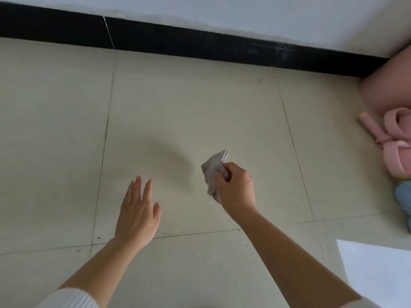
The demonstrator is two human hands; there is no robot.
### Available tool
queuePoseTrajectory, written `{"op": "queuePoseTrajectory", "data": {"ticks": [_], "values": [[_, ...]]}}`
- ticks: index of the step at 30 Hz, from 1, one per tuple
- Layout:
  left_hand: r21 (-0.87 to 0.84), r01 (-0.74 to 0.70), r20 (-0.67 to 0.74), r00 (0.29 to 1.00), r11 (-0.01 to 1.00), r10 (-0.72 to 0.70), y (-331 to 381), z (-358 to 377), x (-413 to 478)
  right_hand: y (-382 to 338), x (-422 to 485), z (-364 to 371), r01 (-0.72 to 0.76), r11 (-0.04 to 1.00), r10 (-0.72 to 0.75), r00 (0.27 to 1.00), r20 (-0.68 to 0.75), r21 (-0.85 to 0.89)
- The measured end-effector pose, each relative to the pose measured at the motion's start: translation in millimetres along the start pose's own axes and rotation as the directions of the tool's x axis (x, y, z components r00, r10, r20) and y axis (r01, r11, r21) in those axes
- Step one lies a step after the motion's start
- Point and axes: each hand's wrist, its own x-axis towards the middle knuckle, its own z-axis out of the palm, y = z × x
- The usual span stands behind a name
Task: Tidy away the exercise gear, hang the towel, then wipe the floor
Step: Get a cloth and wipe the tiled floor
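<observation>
My right hand (pixel 236 192) grips a crumpled pale grey cloth (pixel 214 167), held a little above the beige tiled floor (pixel 189 107); a soft shadow lies on the tile to the cloth's left. Over the same tile hovers my left hand (pixel 138 210), flat, palm down, fingers apart, holding nothing. At the right edge sits a rolled pink exercise mat (pixel 395 143) with a strap around it, and a larger pink rounded shape (pixel 387 85) fills the corner behind it.
A black skirting board (pixel 200 43) runs along the base of the white wall ahead. Something blue (pixel 403 196) lies below the pink mat at the right edge. A white sheet-like surface (pixel 378 270) covers the lower right corner. Small dark specks dot the tiles near me.
</observation>
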Motion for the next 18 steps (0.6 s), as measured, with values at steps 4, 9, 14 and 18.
{"op": "queuePoseTrajectory", "data": {"ticks": [4,9,14,18], "values": [[0.058,-0.087,-0.046,0.995,0.995,0.089,-2.4,1.4,53.2,-15.1,57.3,15.7,0.001,0.976,0.010,0.999,-0.049,0.218],[0.129,-0.066,-0.073,0.994,0.989,0.075,-21.9,-22.4,76.2,-12.8,92.3,45.6,-0.196,0.830,0.225,0.974,0.009,0.522],[0.146,0.053,-0.083,0.996,0.988,-0.041,-43.2,-24.4,77.3,30.6,72.7,60.4,-0.067,0.990,0.058,0.996,-0.074,-0.124],[0.147,0.046,-0.155,0.988,0.988,-0.023,-56.1,-20.7,93.2,35.7,90.2,71.2,0.274,0.881,-0.266,0.961,0.074,-0.386]]}}
